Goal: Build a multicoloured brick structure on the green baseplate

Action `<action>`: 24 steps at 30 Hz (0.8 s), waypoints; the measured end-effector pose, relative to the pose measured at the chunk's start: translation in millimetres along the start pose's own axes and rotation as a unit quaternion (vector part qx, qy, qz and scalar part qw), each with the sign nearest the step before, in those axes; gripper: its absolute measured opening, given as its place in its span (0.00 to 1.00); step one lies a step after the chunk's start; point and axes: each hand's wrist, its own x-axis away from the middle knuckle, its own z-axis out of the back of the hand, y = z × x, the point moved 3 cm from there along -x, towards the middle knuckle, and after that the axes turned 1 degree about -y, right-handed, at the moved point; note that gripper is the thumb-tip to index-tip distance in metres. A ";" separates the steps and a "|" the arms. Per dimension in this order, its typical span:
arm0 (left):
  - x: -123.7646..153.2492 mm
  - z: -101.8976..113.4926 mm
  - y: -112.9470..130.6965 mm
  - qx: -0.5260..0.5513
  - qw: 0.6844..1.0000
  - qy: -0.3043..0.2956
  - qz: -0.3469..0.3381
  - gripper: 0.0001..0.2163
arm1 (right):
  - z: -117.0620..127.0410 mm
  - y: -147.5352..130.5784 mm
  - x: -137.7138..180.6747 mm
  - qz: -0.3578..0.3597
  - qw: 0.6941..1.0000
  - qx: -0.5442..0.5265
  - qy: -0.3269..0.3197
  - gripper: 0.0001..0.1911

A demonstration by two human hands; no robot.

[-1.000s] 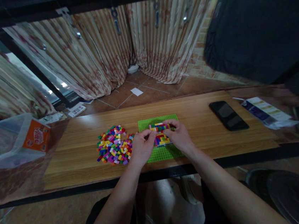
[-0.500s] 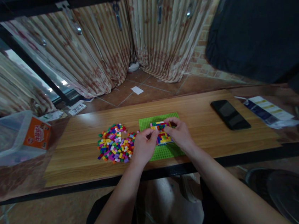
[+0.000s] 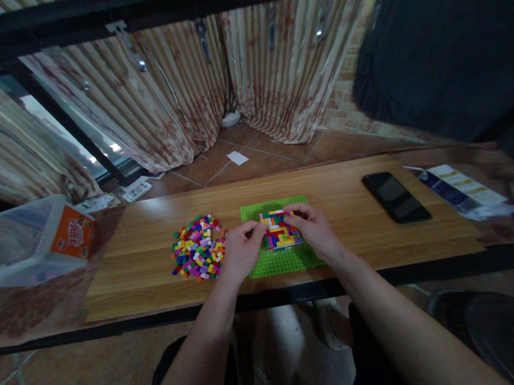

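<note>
A multicoloured toy-brick structure [image 3: 280, 234] sits on a green studded baseplate [image 3: 287, 266] in the middle of the board. At its left edge is my left hand [image 3: 243, 249], thumb and forefinger brought together; whatever lies between the tips is too small to make out. My right hand [image 3: 312, 228] curls around the structure's upper right side, thumb over its top, fingers closed against it. Left of the baseplate, a heap of loose coloured toy bricks [image 3: 198, 247] spreads over the wood, partly next to my left hand.
The wooden board [image 3: 128, 279] carries a black phone [image 3: 395, 197] toward the right. Beyond its left end stands a clear plastic bin [image 3: 27, 241] with an orange label. Printed papers [image 3: 465, 189] lie past the right end. Striped curtains [image 3: 182, 96] hang behind.
My left hand has shifted slightly left, from over the bricks to the structure's edge, so more of the structure shows. The right hand stays at the right side. The camera view has shifted a little.
</note>
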 end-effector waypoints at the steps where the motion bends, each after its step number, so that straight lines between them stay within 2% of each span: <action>1: -1.7 6.5 -0.9 -0.011 1.000 0.014 0.002 0.15 | 1.9 0.0 -0.1 -0.012 1.000 -0.025 0.002 0.14; 4: -7.5 32.2 -5.9 -0.057 0.995 0.077 0.010 0.14 | 7.8 -0.4 -0.1 -0.021 0.997 -0.066 0.028 0.14; 6: -10.4 51.0 -10.2 -0.124 0.986 0.111 0.011 0.12 | 10.2 0.0 -0.2 -0.015 0.997 -0.066 0.037 0.14; 10: -11.8 84.1 -20.8 -0.324 0.932 0.156 0.050 0.12 | 11.9 2.9 -1.2 -0.007 0.998 -0.043 0.033 0.15; 13: -12.6 98.1 -28.9 -0.401 0.898 0.160 0.087 0.16 | 12.3 5.2 -2.1 -0.013 0.998 -0.049 0.033 0.16; 17: -17.8 98.0 -33.5 -0.428 0.890 0.141 0.064 0.17 | 12.5 5.9 -2.3 -0.012 0.998 -0.046 0.033 0.18; 21: -23.2 85.0 -35.2 -0.471 0.875 0.108 0.004 0.16 | 12.7 5.3 -1.0 -0.018 0.998 -0.053 0.034 0.19; 24: -24.9 77.9 -39.3 -0.504 0.858 0.096 -0.004 0.17 | 12.2 3.7 0.9 -0.021 0.997 -0.063 0.029 0.18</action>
